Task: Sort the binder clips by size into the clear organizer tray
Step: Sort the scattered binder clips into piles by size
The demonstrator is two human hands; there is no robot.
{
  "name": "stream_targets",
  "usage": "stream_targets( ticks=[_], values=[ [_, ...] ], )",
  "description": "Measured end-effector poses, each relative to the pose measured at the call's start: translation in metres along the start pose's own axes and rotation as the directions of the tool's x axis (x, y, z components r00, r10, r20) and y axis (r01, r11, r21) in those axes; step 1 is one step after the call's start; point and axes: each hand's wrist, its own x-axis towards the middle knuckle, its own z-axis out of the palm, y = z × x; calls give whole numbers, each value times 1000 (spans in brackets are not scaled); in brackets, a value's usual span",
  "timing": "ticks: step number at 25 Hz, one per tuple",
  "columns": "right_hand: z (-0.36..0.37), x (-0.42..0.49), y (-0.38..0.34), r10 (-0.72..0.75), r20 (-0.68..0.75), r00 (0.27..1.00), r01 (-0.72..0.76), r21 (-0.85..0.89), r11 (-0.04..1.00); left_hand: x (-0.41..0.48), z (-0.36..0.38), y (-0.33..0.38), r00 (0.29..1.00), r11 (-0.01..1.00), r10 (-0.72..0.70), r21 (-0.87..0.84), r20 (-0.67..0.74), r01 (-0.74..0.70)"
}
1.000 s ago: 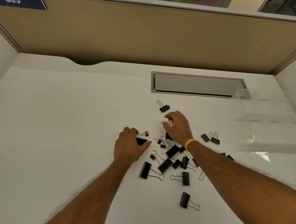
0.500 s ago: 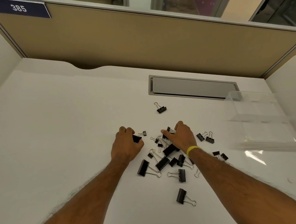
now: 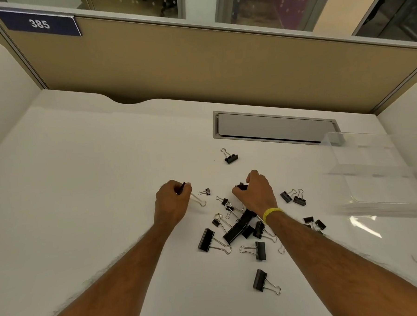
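Observation:
Several black binder clips of different sizes lie scattered on the white desk, most in a pile below my right hand. My left hand is closed around a large black clip; its wire handle sticks out to the right. My right hand, with a yellow wristband, grips another black clip at the top of the pile. A single clip lies apart, farther back. The clear organizer tray stands at the right, with no clips visible in it.
A grey cable hatch is set into the desk behind the clips. A tan partition wall closes the back, white side panels flank the desk. Two small clips lie between the pile and the tray.
Both hands have closed on clips from the pile. The left hand's clip is lifted, its handle now showing. The camera has tilted up a little.

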Motion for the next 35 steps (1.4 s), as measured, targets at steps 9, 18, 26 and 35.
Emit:
stream_targets(
  ticks=[9,18,26,35],
  values=[
    [-13,21,-27,-146,1,989,141,250,958,27,-14,-3,938,822,-332,-457,98,339],
    [32,51,-81,89,330,940,-285,615,735,63,-8,-12,915,820,-404,-435,19,371],
    [75,63,-111,166,370,914,-365,574,733,96,1,-3,931,887,-364,-314,-25,338],
    [70,67,-111,81,304,949,-208,413,886,100,1,-20,982,985,-170,6,-78,171]
  ],
)
